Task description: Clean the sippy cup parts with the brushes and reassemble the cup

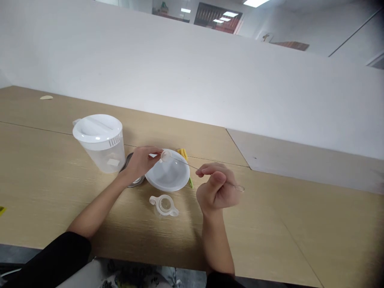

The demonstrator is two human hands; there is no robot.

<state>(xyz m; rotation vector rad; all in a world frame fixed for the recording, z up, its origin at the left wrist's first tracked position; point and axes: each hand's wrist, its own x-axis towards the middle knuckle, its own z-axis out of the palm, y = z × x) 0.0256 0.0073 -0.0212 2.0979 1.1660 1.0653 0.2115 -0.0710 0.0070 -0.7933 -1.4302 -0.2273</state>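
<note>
Above a white bowl, my left hand pinches a small clear round piece between its fingertips. My right hand is closed on a thin wire with a looped end. The wire's far end reaches the clear piece; whether it goes inside is too small to tell. The loop sticks out behind the right hand. Below the bowl stands a small clear container with a white two-handled ring on top. A dark-rimmed round metal dish is partly hidden under my left wrist.
Left of the bowl stands a clear plastic pitcher with a white lid. A yellow object and a green strip show from behind the bowl. A pale flat piece lies at the far left. A white partition closes the table's back.
</note>
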